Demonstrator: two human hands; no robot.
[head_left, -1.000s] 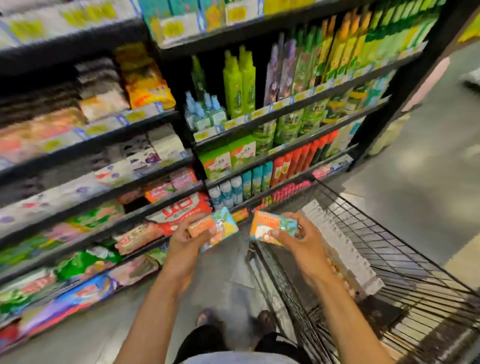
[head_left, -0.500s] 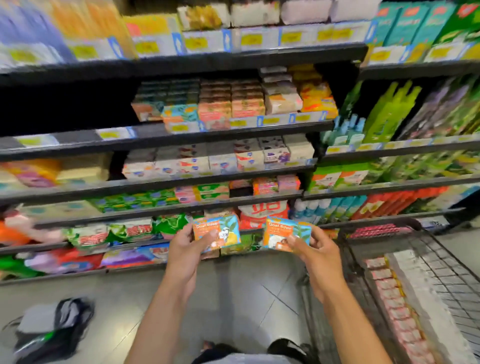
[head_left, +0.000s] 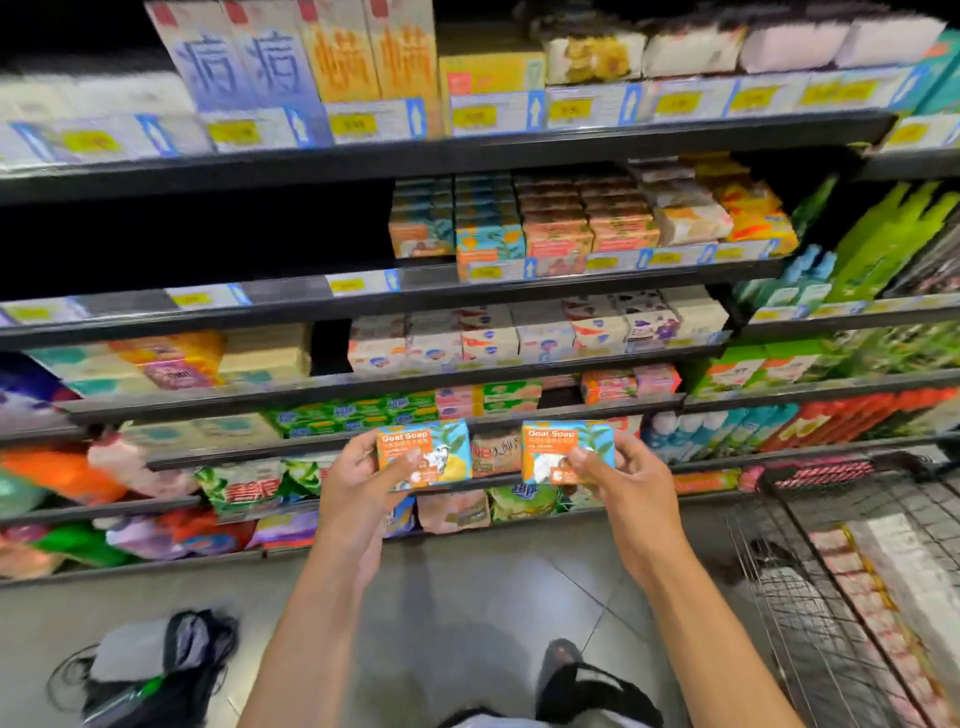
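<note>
I hold two small orange and teal boxes marked "Goat Soap" side by side in front of a store shelf. My left hand (head_left: 358, 486) grips the left soap box (head_left: 434, 449), thumb across its front. My right hand (head_left: 626, 480) pinches the right soap box (head_left: 563, 447) by its lower right corner. Both boxes face me, upright, a short gap between them. Stacks of similar soap boxes (head_left: 488, 236) sit on the second shelf, above and slightly to the right of the left box.
Black store shelves (head_left: 415, 150) full of soap bars and packets fill the view ahead. A wire shopping cart (head_left: 810, 597) with a long pink and white pack stands at the right. A dark bag (head_left: 156, 670) lies on the grey tiled floor at the lower left.
The view has swung left from the cart to face the shelves. Both hands have lifted the two soap boxes higher and turned their fronts toward me.
</note>
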